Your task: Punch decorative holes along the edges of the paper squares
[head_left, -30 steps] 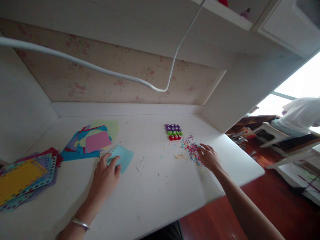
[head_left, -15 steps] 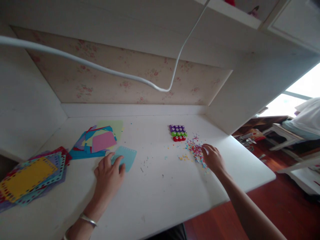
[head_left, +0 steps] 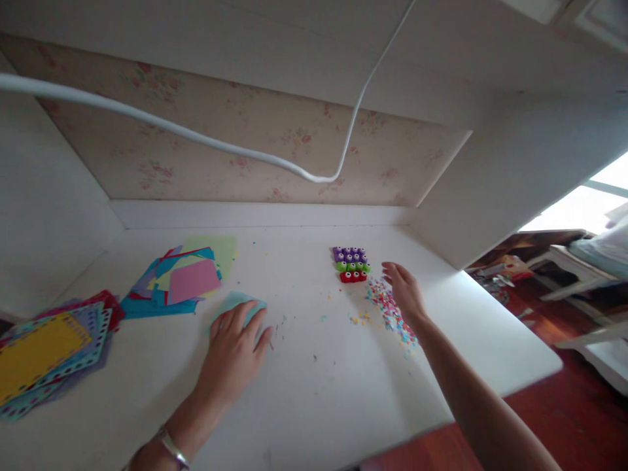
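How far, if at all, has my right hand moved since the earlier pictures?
Yes: judged against the stationary googly-eyed figures, your right hand has moved a little toward the floral wall and closer to them.

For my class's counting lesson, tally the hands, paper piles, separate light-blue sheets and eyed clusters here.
Hands: 2 (left hand, right hand)
Paper piles: 2 (hole-edged pile, mixed pile)
Light-blue sheet: 1
Eyed cluster: 1
Total: 6
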A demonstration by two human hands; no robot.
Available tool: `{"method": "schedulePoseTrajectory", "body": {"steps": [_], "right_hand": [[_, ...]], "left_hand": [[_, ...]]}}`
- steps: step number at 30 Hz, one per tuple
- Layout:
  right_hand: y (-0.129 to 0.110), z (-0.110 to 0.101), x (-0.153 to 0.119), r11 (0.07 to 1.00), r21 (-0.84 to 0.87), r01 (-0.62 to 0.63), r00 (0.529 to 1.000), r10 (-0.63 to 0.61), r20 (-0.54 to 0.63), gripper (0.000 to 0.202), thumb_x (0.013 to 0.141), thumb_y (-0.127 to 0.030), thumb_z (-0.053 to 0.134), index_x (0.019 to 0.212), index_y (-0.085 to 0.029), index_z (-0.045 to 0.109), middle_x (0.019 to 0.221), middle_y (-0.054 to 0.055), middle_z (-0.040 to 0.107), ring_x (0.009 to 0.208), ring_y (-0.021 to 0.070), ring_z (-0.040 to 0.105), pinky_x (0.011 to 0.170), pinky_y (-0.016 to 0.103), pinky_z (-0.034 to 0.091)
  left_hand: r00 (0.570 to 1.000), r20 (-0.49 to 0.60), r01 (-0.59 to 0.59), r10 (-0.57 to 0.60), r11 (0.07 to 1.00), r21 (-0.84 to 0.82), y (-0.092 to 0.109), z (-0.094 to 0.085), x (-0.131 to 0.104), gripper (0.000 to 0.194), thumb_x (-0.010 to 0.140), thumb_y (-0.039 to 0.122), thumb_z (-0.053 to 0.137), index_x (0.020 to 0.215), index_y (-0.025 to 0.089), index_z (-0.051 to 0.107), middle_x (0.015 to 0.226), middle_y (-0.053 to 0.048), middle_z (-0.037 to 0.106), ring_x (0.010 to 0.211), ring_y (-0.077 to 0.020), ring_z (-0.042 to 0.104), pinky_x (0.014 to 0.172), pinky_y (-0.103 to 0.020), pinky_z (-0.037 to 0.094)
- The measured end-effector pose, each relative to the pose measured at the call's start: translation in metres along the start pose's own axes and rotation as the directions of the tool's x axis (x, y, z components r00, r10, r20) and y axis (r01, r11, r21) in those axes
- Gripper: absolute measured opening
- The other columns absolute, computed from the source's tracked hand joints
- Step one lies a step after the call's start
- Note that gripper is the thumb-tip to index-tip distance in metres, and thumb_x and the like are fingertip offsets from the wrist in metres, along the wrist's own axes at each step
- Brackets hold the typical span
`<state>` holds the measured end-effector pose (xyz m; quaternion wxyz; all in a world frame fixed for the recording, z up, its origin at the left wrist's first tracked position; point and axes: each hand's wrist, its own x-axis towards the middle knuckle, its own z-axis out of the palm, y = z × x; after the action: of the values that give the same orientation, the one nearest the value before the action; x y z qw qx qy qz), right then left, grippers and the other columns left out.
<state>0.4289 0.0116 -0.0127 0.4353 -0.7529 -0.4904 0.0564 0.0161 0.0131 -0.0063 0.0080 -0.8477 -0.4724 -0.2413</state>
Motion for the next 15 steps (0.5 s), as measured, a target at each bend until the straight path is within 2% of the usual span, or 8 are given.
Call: {"method": "schedulePoseTrajectory", "body": {"steps": [3, 5, 7, 9, 11, 15], "right_hand": [[0.002, 0.022, 0.032, 0.994, 0.104, -0.041, 0.999, 0.045, -0.027, 0.056, 0.095, -0.055, 0.030, 0.124, -0.020, 0.063, 0.117, 0.011, 0.070, 0.102, 0.0233, 0.067, 0.084, 0.034, 0.053], [0.002, 0.037, 0.049, 0.986, 0.145, -0.077, 0.995, 0.085, -0.051, 0.056, 0.093, -0.055, 0.033, 0.125, -0.020, 0.062, 0.119, 0.011, 0.069, 0.107, 0.0248, 0.065, 0.089, 0.036, 0.052], [0.003, 0.052, 0.062, 0.978, 0.171, -0.120, 0.988, 0.134, -0.073, 0.055, 0.092, -0.055, 0.035, 0.124, -0.020, 0.063, 0.119, 0.011, 0.068, 0.112, 0.0268, 0.061, 0.094, 0.039, 0.049], [0.002, 0.065, 0.070, 0.969, 0.189, -0.160, 0.980, 0.179, -0.085, 0.053, 0.091, -0.054, 0.037, 0.122, -0.020, 0.063, 0.118, 0.011, 0.068, 0.116, 0.0281, 0.059, 0.098, 0.041, 0.046], [0.001, 0.077, 0.075, 0.960, 0.200, -0.196, 0.973, 0.215, -0.080, 0.053, 0.091, -0.055, 0.036, 0.119, -0.020, 0.064, 0.116, 0.011, 0.069, 0.116, 0.0284, 0.059, 0.100, 0.041, 0.045], [-0.009, 0.097, 0.080, 0.945, 0.200, -0.258, 0.961, 0.272, -0.050, 0.055, 0.092, -0.059, 0.030, 0.114, -0.021, 0.065, 0.113, 0.011, 0.070, 0.111, 0.0300, 0.061, 0.098, 0.044, 0.046]], "left_hand": [[0.986, 0.130, -0.088, 0.103, 0.990, -0.114, 0.037, 0.012, 0.044, 0.048, 0.092, 0.045, 0.054, 0.130, 0.016, 0.057, 0.140, -0.014, 0.053, 0.130, -0.0304, 0.047, 0.108, -0.044, 0.036], [0.968, 0.224, -0.074, 0.112, 0.982, -0.172, 0.061, 0.029, 0.080, 0.065, 0.090, 0.053, 0.054, 0.138, 0.011, 0.049, 0.148, -0.018, 0.045, 0.137, -0.0320, 0.039, 0.114, -0.043, 0.031], [0.935, 0.334, -0.042, 0.117, 0.974, -0.224, 0.081, 0.051, 0.115, 0.084, 0.086, 0.059, 0.056, 0.147, 0.005, 0.034, 0.156, -0.024, 0.031, 0.144, -0.0345, 0.028, 0.117, -0.045, 0.024], [0.925, 0.356, -0.045, 0.131, 0.970, -0.240, 0.096, 0.074, 0.144, 0.099, 0.080, 0.063, 0.060, 0.151, 0.003, 0.023, 0.158, -0.026, 0.025, 0.146, -0.0361, 0.023, 0.118, -0.047, 0.021], [0.923, 0.361, -0.044, 0.136, 0.967, -0.250, 0.105, 0.095, 0.165, 0.108, 0.076, 0.067, 0.062, 0.151, 0.001, 0.019, 0.156, -0.029, 0.026, 0.146, -0.0382, 0.024, 0.118, -0.050, 0.019], [0.927, 0.341, -0.065, 0.158, 0.961, -0.268, 0.109, 0.122, 0.188, 0.109, 0.076, 0.071, 0.056, 0.150, 0.000, 0.019, 0.154, -0.030, 0.030, 0.146, -0.0398, 0.021, 0.118, -0.058, 0.004]]}}
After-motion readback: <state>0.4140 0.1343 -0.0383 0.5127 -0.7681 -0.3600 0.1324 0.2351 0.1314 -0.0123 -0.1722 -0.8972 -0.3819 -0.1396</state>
